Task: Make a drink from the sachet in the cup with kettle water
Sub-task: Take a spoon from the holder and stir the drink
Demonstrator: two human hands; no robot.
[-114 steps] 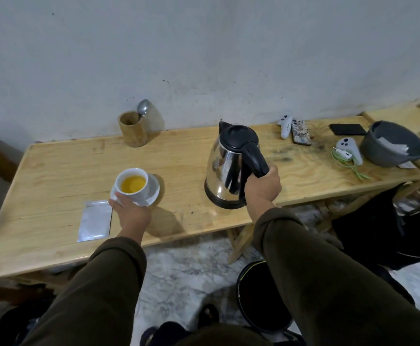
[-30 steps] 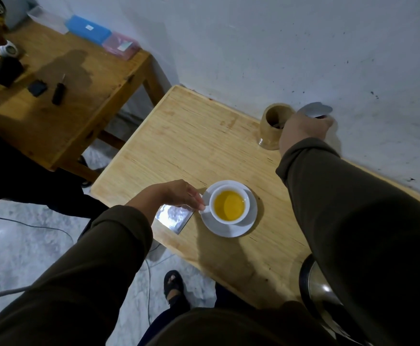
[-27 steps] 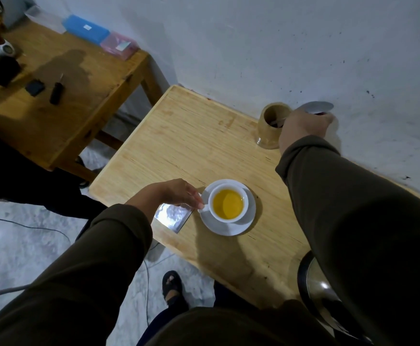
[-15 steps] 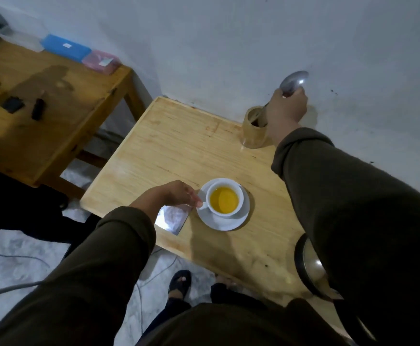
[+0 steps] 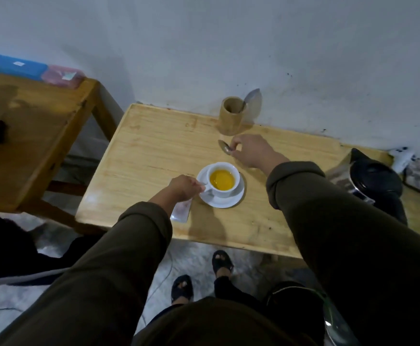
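A white cup (image 5: 222,193) of yellow drink stands on a white saucer (image 5: 236,199) near the front of the wooden table (image 5: 154,151). My left hand (image 5: 184,187) grips the cup's handle. My right hand (image 5: 250,149) holds a metal spoon (image 5: 225,147) just behind the cup, bowl pointing left. A silver sachet (image 5: 181,212) lies on the table under my left wrist. The steel kettle (image 5: 371,181) with a black lid stands at the right, partly hidden by my right sleeve.
A wooden holder (image 5: 231,116) with another spoon (image 5: 251,96) stands against the wall. A second table (image 5: 29,131) at the left carries a blue box (image 5: 16,66) and a pink box (image 5: 62,76). My feet and a dark bin (image 5: 296,295) are below the table edge.
My right hand drew a spoon out of the wooden holder and brought it down toward the cup. My left hand stays at the cup's handle. The view swung right, showing the kettle.
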